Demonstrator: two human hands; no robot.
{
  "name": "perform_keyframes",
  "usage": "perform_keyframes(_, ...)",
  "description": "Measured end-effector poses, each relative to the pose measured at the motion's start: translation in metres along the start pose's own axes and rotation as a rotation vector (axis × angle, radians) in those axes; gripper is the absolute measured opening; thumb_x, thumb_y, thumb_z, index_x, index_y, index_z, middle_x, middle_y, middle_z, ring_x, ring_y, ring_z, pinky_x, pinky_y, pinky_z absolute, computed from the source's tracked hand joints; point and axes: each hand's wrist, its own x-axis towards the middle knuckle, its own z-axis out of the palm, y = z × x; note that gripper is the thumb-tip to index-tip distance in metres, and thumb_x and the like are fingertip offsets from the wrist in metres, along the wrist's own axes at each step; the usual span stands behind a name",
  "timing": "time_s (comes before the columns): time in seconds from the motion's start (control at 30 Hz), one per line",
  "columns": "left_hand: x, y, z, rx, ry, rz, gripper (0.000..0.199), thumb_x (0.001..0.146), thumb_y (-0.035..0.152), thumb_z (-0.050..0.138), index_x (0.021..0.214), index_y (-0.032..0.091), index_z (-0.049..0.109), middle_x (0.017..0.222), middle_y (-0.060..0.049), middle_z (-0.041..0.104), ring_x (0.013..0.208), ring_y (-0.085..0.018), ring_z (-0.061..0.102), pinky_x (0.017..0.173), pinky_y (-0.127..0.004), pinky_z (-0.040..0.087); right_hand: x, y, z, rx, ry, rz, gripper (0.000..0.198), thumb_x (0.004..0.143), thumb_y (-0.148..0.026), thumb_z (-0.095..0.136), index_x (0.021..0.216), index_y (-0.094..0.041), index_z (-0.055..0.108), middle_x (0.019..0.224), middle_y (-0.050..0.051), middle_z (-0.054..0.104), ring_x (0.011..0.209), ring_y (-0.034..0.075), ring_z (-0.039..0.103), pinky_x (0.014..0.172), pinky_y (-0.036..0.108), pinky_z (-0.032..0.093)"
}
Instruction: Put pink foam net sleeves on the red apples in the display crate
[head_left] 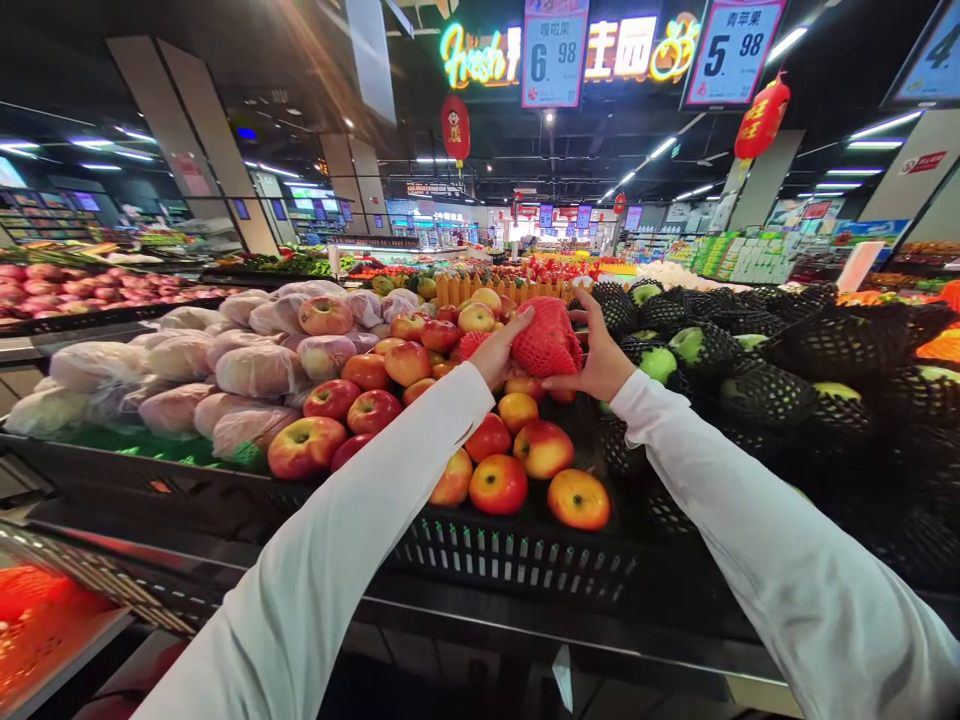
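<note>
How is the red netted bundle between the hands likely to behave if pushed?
The red netted bundle would probably give slightly at the surface, as its mesh looks soft and foamy. Its rounded outline suggests it might roll. The textured mesh likely makes it less slippery than the smooth, shiny apples.

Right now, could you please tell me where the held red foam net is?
In the head view, the red foam net is just right of centre, between the left hand and right hand, left of the black-netted green fruit.
</note>
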Motion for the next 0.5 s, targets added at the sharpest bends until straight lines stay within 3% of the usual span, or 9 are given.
perform_keyframes(0.07,-0.002,0.0,0.004,-0.009,-0.005,-0.035,0.056,0.075,0.069,0.075,0.095,0.018,0.068,0.066,-0.004,0.065,0.046,-0.013,0.051,0.039,-0.026,0.032,-0.001,-0.003,0.003,-0.007,-0.032,-0.121,0.132,0.042,-0.041,0.096,0.152,-0.02,0.028,0.159,0.019,0.028,0.145,0.035,0.034,0.121,0.05,0.032)
perform_keyframes(0.13,-0.006,0.002,0.009,-0.016,-0.019,-0.053,0.053,0.074,0.063,0.081,0.096,0.017,0.067,0.07,-0.003,0.066,0.048,-0.012,0.052,0.039,-0.024,0.033,-0.001,-0.003,0.005,0.03,-0.023,-0.101,0.116,0.048,-0.04,0.094,0.146,-0.019,0.037,0.155,0.018,0.038,0.146,0.032,0.036,0.125,0.049,0.024)
perform_keyframes(0.3,-0.014,0.012,0.015,-0.016,0.036,0.018,0.055,0.056,0.032,0.098,0.092,0.016,0.06,0.078,-0.001,0.068,0.057,-0.008,0.057,0.047,-0.018,0.038,0.0,-0.007,0.007,0.41,0.209,0.175,0.08,0.048,-0.037,0.092,0.118,-0.022,0.056,0.127,0.01,0.065,0.124,0.029,0.058,0.114,0.049,0.044)
perform_keyframes(0.4,-0.015,0.016,0.015,0.044,0.007,0.094,0.045,0.056,0.024,0.096,0.079,0.012,0.06,0.074,0.001,0.064,0.059,-0.005,0.054,0.05,-0.016,0.038,-0.001,-0.021,0.007,0.654,0.169,0.256,0.063,0.05,-0.034,0.091,0.105,-0.025,0.061,0.115,0.004,0.071,0.116,0.027,0.064,0.103,0.046,0.054)
perform_keyframes(0.5,-0.016,0.018,0.016,0.057,-0.011,0.128,0.034,0.064,0.026,0.091,0.073,0.012,0.061,0.069,0.002,0.059,0.054,-0.004,0.047,0.046,-0.015,0.033,-0.002,-0.031,0.005,0.773,0.156,0.3,0.059,0.051,-0.043,0.091,0.1,-0.025,0.063,0.113,0.004,0.073,0.116,0.028,0.065,0.099,0.045,0.057)
